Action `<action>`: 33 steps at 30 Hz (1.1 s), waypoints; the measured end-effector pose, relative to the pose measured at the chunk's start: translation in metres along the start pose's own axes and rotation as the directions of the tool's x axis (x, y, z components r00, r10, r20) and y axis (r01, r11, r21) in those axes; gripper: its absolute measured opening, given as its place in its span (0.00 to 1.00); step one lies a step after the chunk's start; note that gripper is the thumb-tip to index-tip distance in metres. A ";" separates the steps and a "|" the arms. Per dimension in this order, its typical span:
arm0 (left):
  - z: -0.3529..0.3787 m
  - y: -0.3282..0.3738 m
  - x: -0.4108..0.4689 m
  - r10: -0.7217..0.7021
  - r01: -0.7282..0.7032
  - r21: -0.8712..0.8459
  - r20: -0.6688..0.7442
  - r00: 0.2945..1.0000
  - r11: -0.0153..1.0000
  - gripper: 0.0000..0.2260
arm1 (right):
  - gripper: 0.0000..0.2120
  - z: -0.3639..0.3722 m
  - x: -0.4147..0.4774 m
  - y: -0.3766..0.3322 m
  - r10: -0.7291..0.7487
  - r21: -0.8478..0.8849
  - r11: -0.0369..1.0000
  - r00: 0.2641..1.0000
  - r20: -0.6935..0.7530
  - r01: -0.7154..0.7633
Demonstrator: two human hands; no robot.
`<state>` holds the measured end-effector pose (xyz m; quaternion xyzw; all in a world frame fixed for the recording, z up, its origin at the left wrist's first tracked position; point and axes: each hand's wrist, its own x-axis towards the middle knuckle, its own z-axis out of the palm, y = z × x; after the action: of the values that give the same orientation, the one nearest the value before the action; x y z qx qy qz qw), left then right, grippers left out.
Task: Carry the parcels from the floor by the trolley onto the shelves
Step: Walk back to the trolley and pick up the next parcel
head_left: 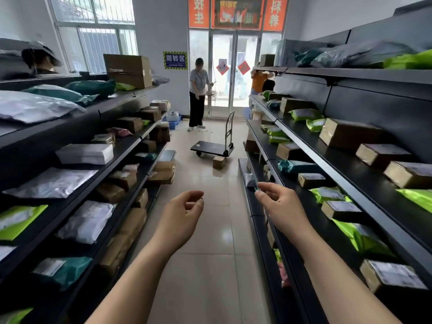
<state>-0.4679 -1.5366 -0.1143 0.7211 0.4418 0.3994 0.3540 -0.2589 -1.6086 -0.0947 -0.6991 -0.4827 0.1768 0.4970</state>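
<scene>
Two bare hands hover low over the aisle, left hand [184, 211] and right hand [279, 203] loosely curled and empty, between stocked shelves [362, 77], while farther on a small cardboard parcel [219, 162] sits on the floor just beside the platform trolley [210, 147].

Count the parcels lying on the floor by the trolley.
1: a brown cardboard box on the tiles just in front of the trolley, at its handle end. Others could be hidden behind the trolley.
</scene>
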 end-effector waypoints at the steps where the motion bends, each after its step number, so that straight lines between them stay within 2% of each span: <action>1: -0.002 -0.001 0.011 0.003 -0.003 0.013 0.007 1.000 1.000 0.11 | 0.16 0.004 0.007 0.000 0.006 0.002 1.000 1.000 0.004 -0.006; 9: 0.016 -0.054 0.170 -0.033 0.032 0.026 0.052 0.998 0.999 0.12 | 0.16 0.066 0.153 0.034 0.078 0.023 0.997 0.997 0.018 -0.078; 19: 0.085 -0.109 0.376 -0.077 0.078 -0.045 0.023 0.997 0.996 0.11 | 0.16 0.105 0.373 0.097 0.097 0.075 0.992 0.994 0.050 -0.101; 24: 0.113 -0.124 0.481 -0.086 0.085 -0.053 -0.003 0.996 0.995 0.12 | 0.16 0.123 0.484 0.119 0.071 0.049 0.996 0.993 0.094 -0.075; 33: 0.151 -0.181 0.640 -0.160 0.159 -0.056 0.003 0.987 0.986 0.12 | 0.16 0.173 0.650 0.154 0.116 0.041 0.992 0.986 0.123 -0.122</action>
<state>-0.2121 -0.9070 -0.1670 0.6729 0.4869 0.3825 0.4047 -0.0014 -0.9714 -0.1535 -0.7023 -0.4648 0.2596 0.4726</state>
